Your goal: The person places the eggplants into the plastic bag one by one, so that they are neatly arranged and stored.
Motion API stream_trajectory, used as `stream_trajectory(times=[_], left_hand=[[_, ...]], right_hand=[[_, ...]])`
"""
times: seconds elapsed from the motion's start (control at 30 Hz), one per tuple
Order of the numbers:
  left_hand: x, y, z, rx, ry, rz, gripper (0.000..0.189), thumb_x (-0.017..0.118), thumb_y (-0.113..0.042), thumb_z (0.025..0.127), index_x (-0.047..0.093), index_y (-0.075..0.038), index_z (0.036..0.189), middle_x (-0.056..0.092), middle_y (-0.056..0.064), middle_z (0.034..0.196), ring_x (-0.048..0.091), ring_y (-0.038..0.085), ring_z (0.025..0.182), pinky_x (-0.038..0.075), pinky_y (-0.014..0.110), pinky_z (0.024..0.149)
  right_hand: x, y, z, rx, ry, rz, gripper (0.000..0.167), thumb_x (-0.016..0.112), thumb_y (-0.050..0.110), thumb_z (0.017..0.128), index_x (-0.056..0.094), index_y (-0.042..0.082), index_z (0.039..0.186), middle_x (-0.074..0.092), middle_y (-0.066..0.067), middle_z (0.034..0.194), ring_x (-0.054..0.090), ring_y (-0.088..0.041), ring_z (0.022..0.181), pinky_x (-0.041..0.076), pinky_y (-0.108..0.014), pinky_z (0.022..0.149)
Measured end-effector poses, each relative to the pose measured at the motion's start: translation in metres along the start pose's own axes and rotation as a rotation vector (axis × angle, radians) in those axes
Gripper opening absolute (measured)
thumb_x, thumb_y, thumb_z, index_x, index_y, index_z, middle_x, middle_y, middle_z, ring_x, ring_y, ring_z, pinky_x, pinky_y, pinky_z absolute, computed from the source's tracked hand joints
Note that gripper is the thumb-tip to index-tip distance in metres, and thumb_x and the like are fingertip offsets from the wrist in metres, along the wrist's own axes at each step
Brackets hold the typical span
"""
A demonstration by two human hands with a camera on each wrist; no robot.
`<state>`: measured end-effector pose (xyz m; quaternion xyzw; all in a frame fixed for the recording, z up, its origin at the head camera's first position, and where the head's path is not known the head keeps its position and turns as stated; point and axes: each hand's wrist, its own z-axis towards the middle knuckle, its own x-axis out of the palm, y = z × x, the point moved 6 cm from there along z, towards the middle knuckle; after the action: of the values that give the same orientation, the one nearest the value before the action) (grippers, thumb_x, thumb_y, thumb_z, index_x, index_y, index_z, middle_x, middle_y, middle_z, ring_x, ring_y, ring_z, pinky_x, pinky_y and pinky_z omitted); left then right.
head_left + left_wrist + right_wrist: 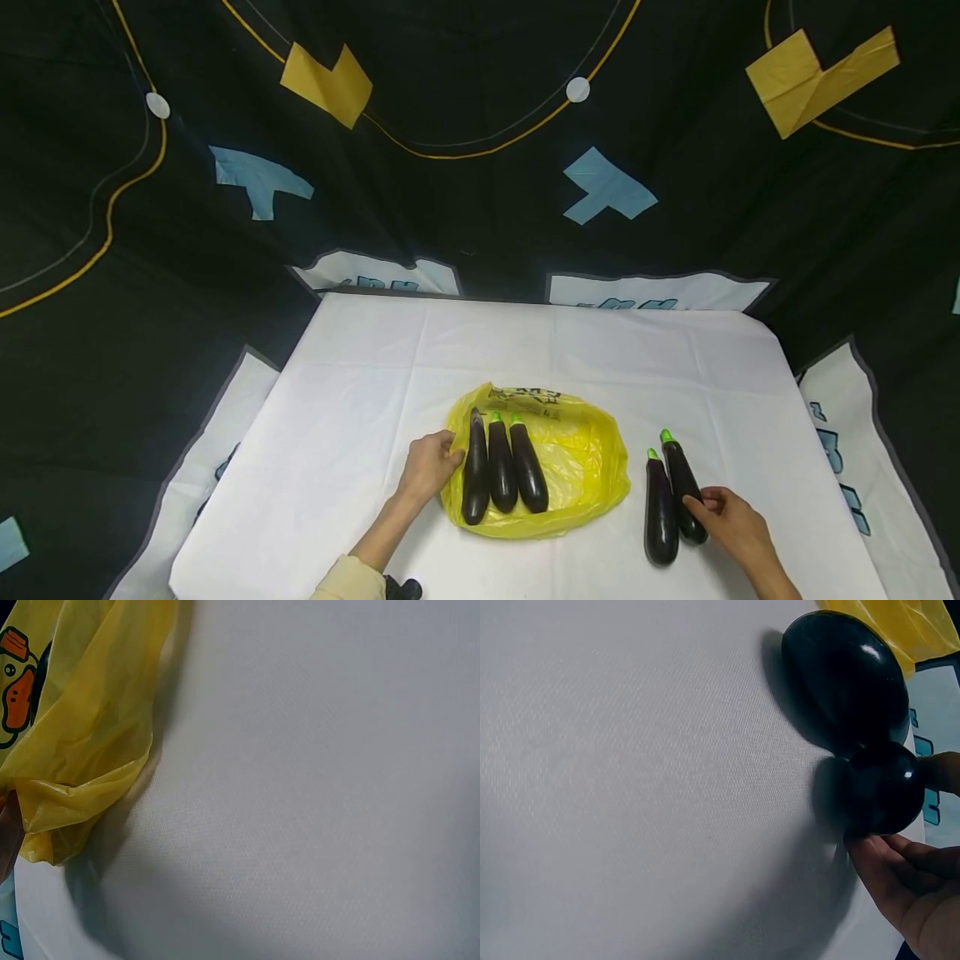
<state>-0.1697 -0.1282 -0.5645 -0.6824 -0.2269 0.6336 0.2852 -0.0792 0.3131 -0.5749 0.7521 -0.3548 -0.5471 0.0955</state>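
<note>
A yellow plastic bag (pixel 588 471) lies spread on the table, with three dark eggplants (pixel 501 471) side by side on its left half. My left hand (pixel 429 465) pinches the bag's left edge; in the left wrist view only a bit of a finger (pixel 7 834) shows beside the gathered yellow plastic (pixel 90 742). Right of the bag, two more eggplants lie together, green stem ends pointing away. My right hand (pixel 737 527) grips the right-hand one (pixel 680 477) near its thick end, thumb on one side and fingers on the other. The other eggplant (pixel 661 521) lies against its left side.
A white cloth covers the table (pixel 360 358). Behind it hangs a black curtain (pixel 465 217) with yellow and blue shapes and white printed patches. A small black object (pixel 405 588) shows by my left sleeve (pixel 351 579) at the near edge.
</note>
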Motion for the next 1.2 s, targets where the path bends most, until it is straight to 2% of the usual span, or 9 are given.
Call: stream_trajectory(times=[0.2,0.43,0.57,0.77,1.0,1.2], left_hand=[[0.0,0.001,-0.001,0.003,-0.002,0.003,0.012,0.07,-0.009,0.082,0.067,-0.002,0.091,0.055,-0.003,0.062,0.047,0.008,0.054,0.041,0.022,0.05],[-0.001,0.0,-0.001,0.015,-0.006,0.004,0.009,0.07,-0.008,0.081,0.066,-0.003,0.088,0.052,-0.004,0.059,0.044,0.007,0.051,0.04,0.022,0.048],[0.0,0.0,-0.002,0.006,-0.005,-0.008,0.006,0.07,-0.008,0.081,0.065,-0.005,0.083,0.049,-0.005,0.056,0.043,0.006,0.049,0.038,0.021,0.045],[-0.001,0.0,-0.001,0.005,-0.003,-0.009,0.007,0.07,-0.008,0.081,0.063,-0.006,0.082,0.05,-0.005,0.058,0.044,0.007,0.051,0.039,0.022,0.047],[0.0,0.0,-0.001,-0.008,0.003,-0.01,0.007,0.069,-0.008,0.081,0.062,-0.007,0.08,0.048,-0.005,0.056,0.043,0.007,0.05,0.037,0.021,0.045],[0.001,0.0,-0.001,-0.007,0.002,-0.004,0.014,0.069,-0.008,0.081,0.057,-0.009,0.074,0.043,-0.006,0.053,0.041,0.006,0.048,0.034,0.021,0.043]], right_hand=[[0.002,-0.001,0.001,0.015,0.017,0.017,0.061,0.059,0.042,0.088,0.055,-0.015,0.111,0.063,-0.011,0.087,0.058,-0.025,0.081,0.045,-0.038,0.068],[0.003,-0.005,0.002,0.044,0.061,0.053,0.069,0.059,0.049,0.087,0.053,-0.015,0.111,0.062,-0.014,0.087,0.058,-0.027,0.081,0.045,-0.045,0.073],[0.003,-0.007,0.001,0.059,0.076,0.074,0.069,0.059,0.05,0.086,0.054,-0.015,0.112,0.063,-0.011,0.087,0.058,-0.026,0.082,0.045,-0.045,0.074],[-0.001,-0.006,-0.001,0.093,0.111,0.116,0.076,0.058,0.056,0.084,0.053,-0.013,0.115,0.065,-0.015,0.093,0.058,-0.027,0.088,0.045,-0.047,0.076],[0.0,-0.012,-0.003,0.166,0.175,0.219,0.083,0.06,0.061,0.081,0.049,-0.013,0.119,0.061,-0.018,0.099,0.055,-0.027,0.09,0.047,-0.044,0.076],[0.001,-0.016,-0.004,0.208,0.222,0.33,0.088,0.065,0.061,0.078,0.046,-0.014,0.121,0.059,-0.02,0.103,0.059,-0.021,0.087,0.05,-0.041,0.076]])
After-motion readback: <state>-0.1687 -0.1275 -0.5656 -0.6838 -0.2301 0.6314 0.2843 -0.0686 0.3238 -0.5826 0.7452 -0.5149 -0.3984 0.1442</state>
